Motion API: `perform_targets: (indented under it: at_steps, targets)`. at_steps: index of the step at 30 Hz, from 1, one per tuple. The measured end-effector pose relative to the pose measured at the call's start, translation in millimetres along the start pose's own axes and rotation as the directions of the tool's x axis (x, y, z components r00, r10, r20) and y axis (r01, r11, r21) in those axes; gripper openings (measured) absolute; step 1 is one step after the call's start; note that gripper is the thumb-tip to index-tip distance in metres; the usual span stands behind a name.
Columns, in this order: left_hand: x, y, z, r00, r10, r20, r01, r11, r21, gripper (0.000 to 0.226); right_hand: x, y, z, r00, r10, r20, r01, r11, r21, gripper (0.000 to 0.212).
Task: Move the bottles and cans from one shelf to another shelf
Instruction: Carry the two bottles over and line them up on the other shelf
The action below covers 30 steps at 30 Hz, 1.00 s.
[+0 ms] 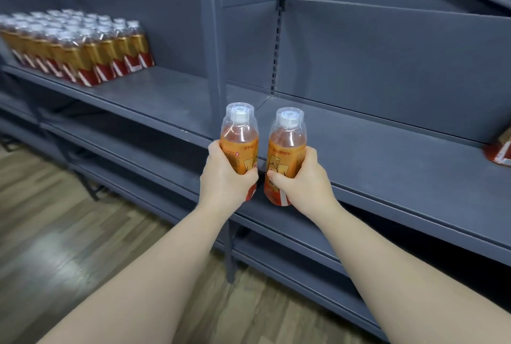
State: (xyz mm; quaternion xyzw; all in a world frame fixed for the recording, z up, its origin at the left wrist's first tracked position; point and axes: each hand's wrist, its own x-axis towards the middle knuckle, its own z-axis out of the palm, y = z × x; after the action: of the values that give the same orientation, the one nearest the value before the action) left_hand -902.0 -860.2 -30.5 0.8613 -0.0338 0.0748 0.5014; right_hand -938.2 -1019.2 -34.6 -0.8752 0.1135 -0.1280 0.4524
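**Two orange bottles held at the shelf front**

A person's left hand [226, 175] grips one orange drink bottle, the left bottle [240, 136], while the right hand [301, 177] grips its twin, the right bottle [287, 139]. The fingers [300, 154] of each hand are curled tight round the printed label, and the clear domed caps stand free above them. Both bottles are upright, side by side and just apart. They are held off the shelving, in front of its front edge, where the left shelf [154, 89] and the right shelf [387, 150] meet at a grey upright post [218, 53].

Toward the left end of the left shelf, a block of bottles [80, 48] with gold and red labels stands in close rows from the front edge back toward the rear panel. At the far right end of the right shelf, a red-and-white object [500, 151] is cut off by the frame, and what it is cannot be told. Lower grey shelves run beneath, above a wooden floor [69, 219].
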Motion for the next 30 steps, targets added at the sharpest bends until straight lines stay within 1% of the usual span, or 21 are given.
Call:
perform_targets:
  at_steps: [4, 6, 9, 12, 15, 18, 24, 30]
  targets:
    - [-6, -13, -22, 0.996, -0.049, -0.077, 0.051, 0.998, 0.021, 0.075, 1, -9, 19, 0.996, -0.034, 0.078, 0.032, 0.999, 0.03, 0.065]
    - [-9, -20, -35, 0.992, -0.057, -0.114, 0.061, 0.998, 0.031, 0.068, 2, -15, 31, 0.992, -0.056, 0.116, 0.052, 0.998, 0.044, 0.063]
    - [-9, -34, -55, 0.981, -0.088, -0.17, 0.095, 0.995, 0.036, 0.062, 5, -25, 54, 0.982, -0.09, 0.166, 0.081, 0.995, 0.059, 0.065]
    - [-3, -50, -77, 0.968, -0.132, -0.212, 0.139, 0.99, 0.021, 0.062, 9, -40, 81, 0.967, -0.125, 0.221, 0.11, 0.991, 0.078, 0.062]
    - [10, -69, -100, 0.955, -0.161, -0.251, 0.168, 0.986, 0.007, 0.062, 18, -60, 111, 0.951, -0.158, 0.266, 0.141, 0.987, 0.08, 0.066]
    - [30, -88, -126, 0.948, -0.166, -0.271, 0.172, 0.985, -0.002, 0.059, 29, -82, 145, 0.945, -0.179, 0.273, 0.161, 0.983, 0.089, 0.07]
    - [85, -129, -183, 0.939, -0.17, -0.299, 0.175, 0.984, -0.01, 0.064, 60, -127, 213, 0.943, -0.192, 0.27, 0.177, 0.981, 0.08, 0.069]
    - [135, -160, -224, 0.943, -0.142, -0.301, 0.146, 0.989, -0.006, 0.064, 92, -162, 270, 0.948, -0.185, 0.258, 0.164, 0.981, 0.101, 0.06]
